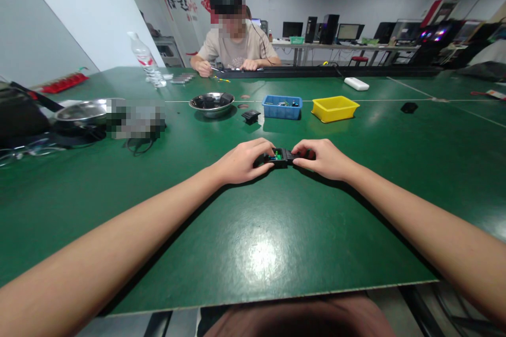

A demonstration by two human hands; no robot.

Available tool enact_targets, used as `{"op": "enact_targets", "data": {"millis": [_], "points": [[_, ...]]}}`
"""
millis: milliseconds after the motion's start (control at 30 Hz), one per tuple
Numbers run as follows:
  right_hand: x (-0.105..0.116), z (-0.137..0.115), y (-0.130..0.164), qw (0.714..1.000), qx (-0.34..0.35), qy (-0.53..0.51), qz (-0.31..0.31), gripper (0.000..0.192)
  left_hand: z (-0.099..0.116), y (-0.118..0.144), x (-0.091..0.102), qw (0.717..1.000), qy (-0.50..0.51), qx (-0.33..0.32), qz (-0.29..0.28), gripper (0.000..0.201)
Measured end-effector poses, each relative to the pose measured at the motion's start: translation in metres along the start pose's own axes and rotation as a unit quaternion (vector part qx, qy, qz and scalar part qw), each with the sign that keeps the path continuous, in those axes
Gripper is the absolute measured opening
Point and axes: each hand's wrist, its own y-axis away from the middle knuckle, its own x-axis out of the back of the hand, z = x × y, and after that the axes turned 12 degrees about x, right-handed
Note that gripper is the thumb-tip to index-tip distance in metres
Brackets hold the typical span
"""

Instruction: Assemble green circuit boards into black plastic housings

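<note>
Pinching the small black housing (pixel 281 157) from both ends, our left hand (pixel 241 161) and right hand (pixel 323 158) closed on it, we kept it flat on the green table (pixel 253 242), steadying its open top; beyond it sat a black part (pixel 251 116), blue bin (pixel 282 107) and yellow bin (pixel 334 108).

Beyond fingers (pixel 264 148): black part (pixel 251 115), steel bowl (pixel 211 103), blue bin (pixel 282 107), yellow bin (pixel 334 108); table (pixel 253 231) nearer, apparently bare.

Electronics workshop, green worktable (pixel 253 252), parts bins (pixel 282 107) (computer monitors (pixel 348 31) behind)
</note>
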Motion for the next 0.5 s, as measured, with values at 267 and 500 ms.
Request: {"op": "enact_targets", "data": {"millis": [267, 500], "points": [[-0.0002, -0.0011, -0.0002, 1.0, -0.003, 0.008, 0.001, 0.016, 0.0005, 0.0, 0.0001, 0.999, 0.006, 0.048, -0.005, 0.027], [-0.0009, -0.0001, 0.0004, 0.999, -0.009, 0.027, 0.021, 0.015, -0.0027, -0.0016, -0.001, 0.993, -0.031, 0.112, -0.029, 0.042]]}}
